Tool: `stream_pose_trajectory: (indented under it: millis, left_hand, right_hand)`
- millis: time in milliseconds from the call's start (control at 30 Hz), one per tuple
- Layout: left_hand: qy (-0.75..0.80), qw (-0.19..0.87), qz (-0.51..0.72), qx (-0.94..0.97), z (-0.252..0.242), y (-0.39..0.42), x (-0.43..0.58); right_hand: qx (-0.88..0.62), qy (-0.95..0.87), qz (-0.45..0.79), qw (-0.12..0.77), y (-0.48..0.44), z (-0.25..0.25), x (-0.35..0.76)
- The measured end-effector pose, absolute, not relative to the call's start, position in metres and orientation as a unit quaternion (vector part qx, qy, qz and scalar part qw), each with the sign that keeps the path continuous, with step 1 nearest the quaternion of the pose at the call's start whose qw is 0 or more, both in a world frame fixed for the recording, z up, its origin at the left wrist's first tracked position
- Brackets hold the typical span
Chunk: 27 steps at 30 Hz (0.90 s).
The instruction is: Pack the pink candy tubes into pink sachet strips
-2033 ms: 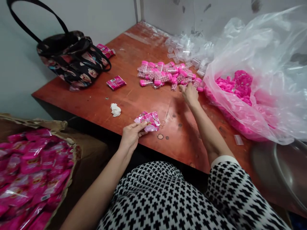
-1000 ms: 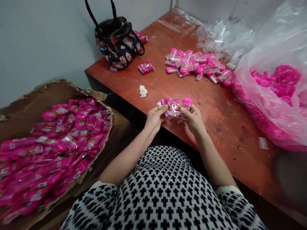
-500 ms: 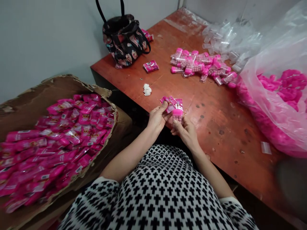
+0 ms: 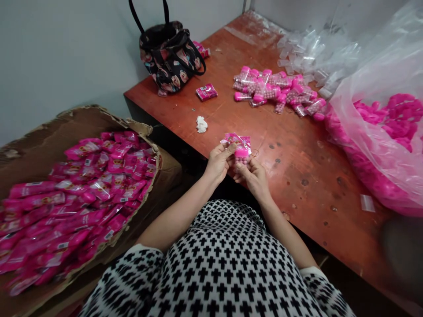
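Note:
At the table's near edge, my left hand (image 4: pixel 218 163) is closed on a pink printed wrapper (image 4: pixel 243 140), its thumb lying over the wrapper by the bottle's cap. My right hand (image 4: pixel 254 176) pinches the lower part of a small clear bottle (image 4: pixel 242 155) with a pink cap and pink beads inside. The wrapper lies against the capped end of the bottle; whether the cap is inside it I cannot tell. Both hands are close together, with the bottle between them.
A cardboard box (image 4: pixel 153 176) of pink packets stands left. On the red table (image 4: pixel 297 154) are a floral bag (image 4: pixel 173 66), pink wrappers (image 4: pixel 206 92), a white crumpled piece (image 4: pixel 201 124), filled bottles (image 4: pixel 264 86), clear tubes (image 4: pixel 307 48) and a plastic bag of pink caps (image 4: pixel 373 154).
My left thumb has moved right, onto the wrapper at the cap. The wrapper and bottle have come closer together, and the bottle is slightly lower between my hands.

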<state>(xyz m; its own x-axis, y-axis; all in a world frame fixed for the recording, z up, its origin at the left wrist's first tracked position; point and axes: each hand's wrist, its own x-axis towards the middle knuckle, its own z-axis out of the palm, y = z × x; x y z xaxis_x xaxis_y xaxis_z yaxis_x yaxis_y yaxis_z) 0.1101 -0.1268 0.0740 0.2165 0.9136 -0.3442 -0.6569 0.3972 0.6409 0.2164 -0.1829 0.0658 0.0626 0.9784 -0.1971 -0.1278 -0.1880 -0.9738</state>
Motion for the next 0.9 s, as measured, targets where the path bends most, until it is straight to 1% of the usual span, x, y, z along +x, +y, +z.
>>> stream_pose_trajectory:
  millis: [167,233,300,400,467,633,800,900]
  left_hand:
    - [0.372,0.778,0.461,0.211,0.075,-0.126,0.11]
    - [0.373,0.783,0.444,0.226,0.074,-0.124,0.109]
    - [0.371,0.784,0.43,0.251,0.074,-0.122,0.106]
    - [0.37,0.783,0.403,0.296,0.075,-0.118,0.102]
    - [0.371,0.783,0.384,0.319,0.075,-0.117,0.101]
    - [0.382,0.779,0.385,0.313,0.073,-0.118,0.103]
    - [0.362,0.792,0.381,0.312,0.073,-0.119,0.104]
    - [0.347,0.799,0.38,0.312,0.071,-0.117,0.101]
  right_hand:
    - [-0.564,-0.437,0.496,0.494,-0.184,0.06,0.219]
    - [-0.565,-0.444,0.49,0.494,-0.184,0.058,0.22]
    - [-0.545,-0.433,0.518,0.497,-0.183,0.058,0.223]
    - [-0.497,-0.395,0.594,0.494,-0.18,0.06,0.226]
    - [-0.485,-0.378,0.619,0.489,-0.178,0.061,0.228]
    - [-0.54,-0.427,0.534,0.491,-0.177,0.063,0.229]
    - [-0.488,-0.402,0.606,0.482,-0.175,0.065,0.23]
    - [-0.508,-0.424,0.583,0.471,-0.174,0.069,0.23]
